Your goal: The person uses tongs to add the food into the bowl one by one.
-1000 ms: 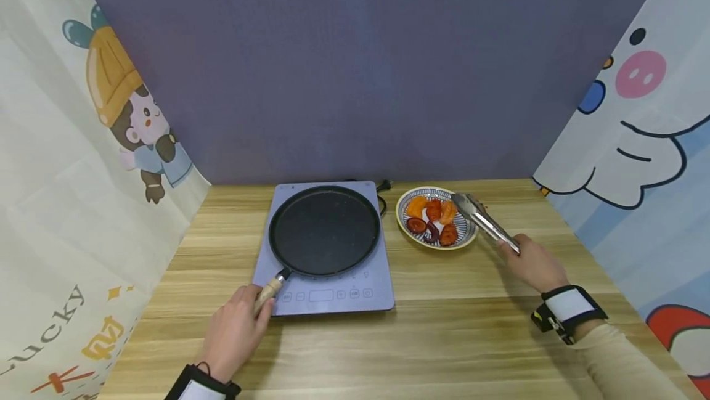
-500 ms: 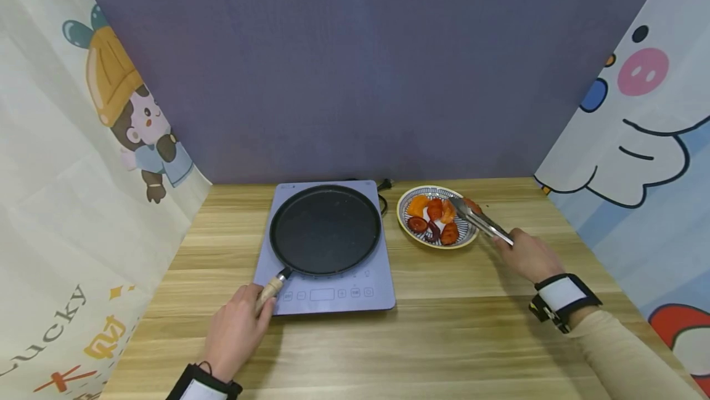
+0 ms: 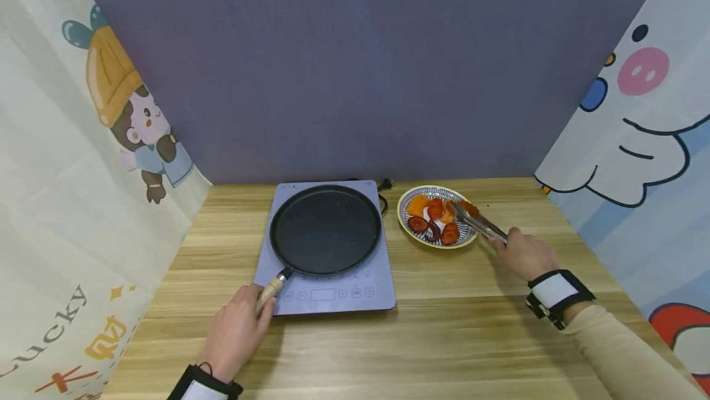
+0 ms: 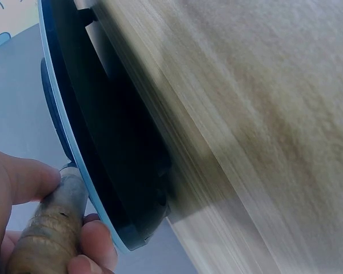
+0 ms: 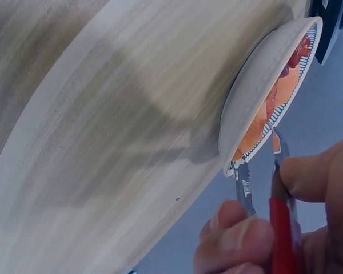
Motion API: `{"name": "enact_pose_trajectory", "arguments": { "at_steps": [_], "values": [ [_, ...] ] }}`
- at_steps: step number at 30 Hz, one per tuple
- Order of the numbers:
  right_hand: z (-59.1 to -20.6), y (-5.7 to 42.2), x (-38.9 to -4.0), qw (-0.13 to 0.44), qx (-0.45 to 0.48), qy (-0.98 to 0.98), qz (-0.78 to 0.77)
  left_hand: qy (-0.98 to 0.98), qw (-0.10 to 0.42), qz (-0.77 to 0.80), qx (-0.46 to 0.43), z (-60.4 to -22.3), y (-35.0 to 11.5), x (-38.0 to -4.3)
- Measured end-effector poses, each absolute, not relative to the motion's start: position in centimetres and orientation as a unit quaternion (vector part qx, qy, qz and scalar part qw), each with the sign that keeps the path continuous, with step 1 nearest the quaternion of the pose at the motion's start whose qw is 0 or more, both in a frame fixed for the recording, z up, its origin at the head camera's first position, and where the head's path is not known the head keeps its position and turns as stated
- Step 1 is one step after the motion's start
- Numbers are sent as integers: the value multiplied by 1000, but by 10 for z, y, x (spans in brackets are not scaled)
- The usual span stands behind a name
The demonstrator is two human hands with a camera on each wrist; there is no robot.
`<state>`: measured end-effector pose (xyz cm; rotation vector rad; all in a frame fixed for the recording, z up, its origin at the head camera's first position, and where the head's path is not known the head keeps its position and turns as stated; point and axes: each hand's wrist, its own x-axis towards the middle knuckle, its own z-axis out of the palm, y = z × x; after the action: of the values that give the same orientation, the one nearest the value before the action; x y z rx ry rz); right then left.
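My left hand (image 3: 235, 332) grips the wooden handle (image 3: 270, 292) of a flat black frying pan (image 3: 326, 230), which sits on an induction cooker (image 3: 355, 301). In the left wrist view, thumb and fingers wrap the handle (image 4: 51, 228). With my right hand (image 3: 527, 255) I hold metal tongs (image 3: 481, 224), whose red grip (image 5: 281, 228) shows in the right wrist view. Their tips reach over the right rim of a patterned plate (image 3: 407, 233) with several orange, red and dark pieces of food (image 3: 435, 209). A reddish-brown piece (image 3: 469, 208) lies by the tongs' far arm; whether they pinch it is unclear.
All of this stands on a wood-grain table (image 3: 444, 338). A black plug and cord (image 3: 384, 187) lie between the cooker and the plate. Behind rises a grey-purple panel (image 3: 355, 67), with printed curtains (image 3: 55, 203) at both sides.
My right hand has moved slightly left and up with the tongs, whose tips have shifted lower over the plate's right side. My left hand and the frying pan stay in place.
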<state>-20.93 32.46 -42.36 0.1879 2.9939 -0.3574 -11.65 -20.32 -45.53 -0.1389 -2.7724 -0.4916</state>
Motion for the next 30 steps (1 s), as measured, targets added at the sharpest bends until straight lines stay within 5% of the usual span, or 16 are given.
{"name": "enact_pose_trajectory", "arguments": {
  "at_steps": [16,30],
  "values": [
    [-422,317,-215,111,81,984,-110,-971,157,-176,-46,-454,-203,-116],
    [-413,321,-216,94,53,989,-99,-973,148,-173,-40,-454,-202,-116]
  ]
}}
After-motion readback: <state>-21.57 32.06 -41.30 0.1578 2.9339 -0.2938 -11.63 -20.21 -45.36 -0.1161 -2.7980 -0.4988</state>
